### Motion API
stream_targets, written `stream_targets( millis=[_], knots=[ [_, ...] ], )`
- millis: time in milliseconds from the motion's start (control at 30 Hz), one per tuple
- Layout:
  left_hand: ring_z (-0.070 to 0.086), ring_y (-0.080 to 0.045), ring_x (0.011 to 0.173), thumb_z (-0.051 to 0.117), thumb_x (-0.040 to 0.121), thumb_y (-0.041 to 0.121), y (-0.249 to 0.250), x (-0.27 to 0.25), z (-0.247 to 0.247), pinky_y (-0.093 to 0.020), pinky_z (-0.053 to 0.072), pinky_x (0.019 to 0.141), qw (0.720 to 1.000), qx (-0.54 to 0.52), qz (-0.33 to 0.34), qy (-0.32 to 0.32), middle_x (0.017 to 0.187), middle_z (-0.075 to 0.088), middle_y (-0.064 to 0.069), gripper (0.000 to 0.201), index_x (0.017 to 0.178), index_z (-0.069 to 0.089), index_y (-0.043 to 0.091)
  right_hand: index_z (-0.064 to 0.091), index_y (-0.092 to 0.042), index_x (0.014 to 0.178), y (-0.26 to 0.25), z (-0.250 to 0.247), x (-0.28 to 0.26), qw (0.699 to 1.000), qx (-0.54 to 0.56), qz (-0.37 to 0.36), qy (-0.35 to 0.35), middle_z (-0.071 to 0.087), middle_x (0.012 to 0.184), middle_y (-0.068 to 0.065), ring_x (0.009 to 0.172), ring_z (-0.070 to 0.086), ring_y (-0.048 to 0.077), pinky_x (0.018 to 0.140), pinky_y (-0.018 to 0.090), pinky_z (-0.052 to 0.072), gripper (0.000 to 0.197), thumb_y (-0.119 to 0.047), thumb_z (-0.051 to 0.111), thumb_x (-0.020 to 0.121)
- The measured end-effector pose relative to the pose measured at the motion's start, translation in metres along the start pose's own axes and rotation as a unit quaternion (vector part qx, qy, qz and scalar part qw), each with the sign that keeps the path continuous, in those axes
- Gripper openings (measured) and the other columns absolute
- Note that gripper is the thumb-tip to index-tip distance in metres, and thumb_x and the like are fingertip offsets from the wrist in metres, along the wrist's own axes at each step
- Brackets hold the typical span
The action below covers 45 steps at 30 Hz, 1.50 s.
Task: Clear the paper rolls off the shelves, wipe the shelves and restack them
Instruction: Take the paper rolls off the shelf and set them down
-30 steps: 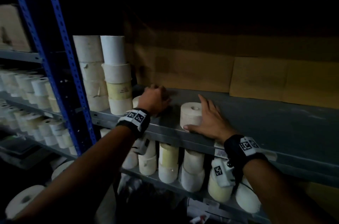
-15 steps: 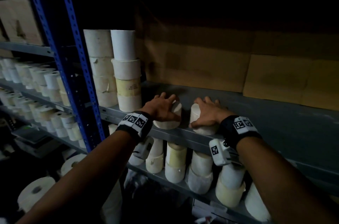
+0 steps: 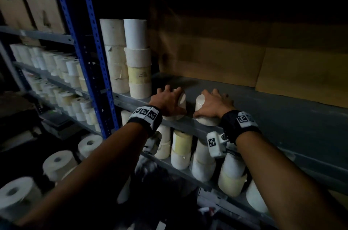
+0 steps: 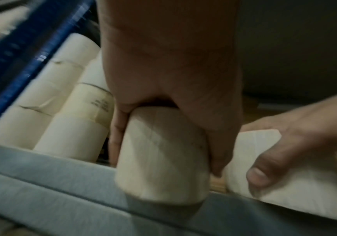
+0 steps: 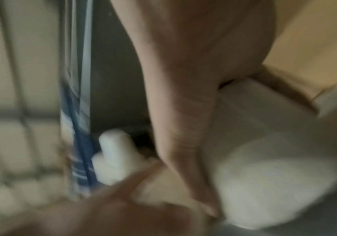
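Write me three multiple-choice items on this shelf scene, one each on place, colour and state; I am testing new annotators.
1. Where do the two gripped white paper rolls sit?
A. front edge of the grey metal shelf
B. on the floor
C. atop the tall stacks

2. What colour is the perforated shelf upright?
A. red
B. blue
C. green

3. What is the left hand doing?
A. hanging idle
B. pressing flat on the shelf
C. gripping a roll

Answers: 1 A, both rolls stand at the shelf lip; 2 B, the upright is blue; 3 C, the left hand has fingers curled round its roll, as has the right hand.
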<state>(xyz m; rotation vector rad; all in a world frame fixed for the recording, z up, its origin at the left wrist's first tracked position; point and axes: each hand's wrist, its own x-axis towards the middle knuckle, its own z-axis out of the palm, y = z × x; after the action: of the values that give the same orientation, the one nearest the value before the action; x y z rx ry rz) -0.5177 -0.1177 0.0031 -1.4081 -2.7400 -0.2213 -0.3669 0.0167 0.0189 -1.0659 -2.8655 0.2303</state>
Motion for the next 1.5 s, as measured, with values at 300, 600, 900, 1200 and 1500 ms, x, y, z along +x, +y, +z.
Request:
stream_targets(
  millis=[300,600,900,1200,1500],
  knots=[
    [0.047,-0.043,0.124,0.073,0.073,0.073,0.008,-0.187,0.093,-0.053,0.054,0.082,0.996,-0.042,-0.074,-0.002,0.14,0.042,-0.006,0.093,0.149,0.028,0.045,0.033,-0.045,0.14,0.004,0.102,-0.15,0.986,0.044,-0.158,0.036,0.034,0.141,-0.003,0.124,0.043,0.037,0.09,0.051,0.046,0.091,-0.072,0.076,0.065],
    [0.041,-0.038,0.129,0.072,0.076,0.072,0.003,-0.426,0.246,-0.057,0.054,0.085,0.91,-0.116,-0.368,-0.15,0.144,0.034,-0.002,0.089,0.149,0.027,0.047,0.033,-0.046,0.143,-0.013,0.283,-0.237,0.941,0.025,-0.249,-0.225,0.033,0.139,-0.006,0.128,0.041,0.033,0.091,0.046,0.046,0.094,-0.067,0.079,0.064],
    [0.041,-0.035,0.129,0.074,0.071,0.074,-0.039,-0.545,0.275,-0.055,0.055,0.089,0.832,-0.153,-0.511,-0.149,0.142,0.033,0.0,0.098,0.151,0.024,0.047,0.031,-0.044,0.146,-0.103,0.335,-0.28,0.891,-0.022,-0.346,-0.292,0.032,0.143,-0.004,0.133,0.039,0.031,0.093,0.046,0.046,0.097,-0.069,0.078,0.064],
    [0.037,-0.037,0.127,0.074,0.077,0.069,-0.172,-0.505,0.246,-0.055,0.054,0.084,0.847,-0.156,-0.505,-0.054,0.143,0.033,-0.004,0.097,0.155,0.022,0.044,0.033,-0.046,0.145,-0.217,0.338,-0.255,0.906,0.005,-0.349,-0.238,0.031,0.142,-0.006,0.129,0.039,0.032,0.092,0.047,0.046,0.093,-0.064,0.079,0.067],
    [0.036,-0.045,0.129,0.08,0.078,0.059,-0.279,-0.402,0.225,-0.06,0.054,0.082,0.887,-0.15,-0.437,0.002,0.144,0.032,-0.011,0.095,0.152,0.027,0.034,0.033,-0.044,0.147,-0.27,0.33,-0.229,0.94,0.002,-0.291,-0.178,0.033,0.142,-0.005,0.128,0.041,0.033,0.086,0.045,0.049,0.095,-0.066,0.081,0.067]
  ],
)
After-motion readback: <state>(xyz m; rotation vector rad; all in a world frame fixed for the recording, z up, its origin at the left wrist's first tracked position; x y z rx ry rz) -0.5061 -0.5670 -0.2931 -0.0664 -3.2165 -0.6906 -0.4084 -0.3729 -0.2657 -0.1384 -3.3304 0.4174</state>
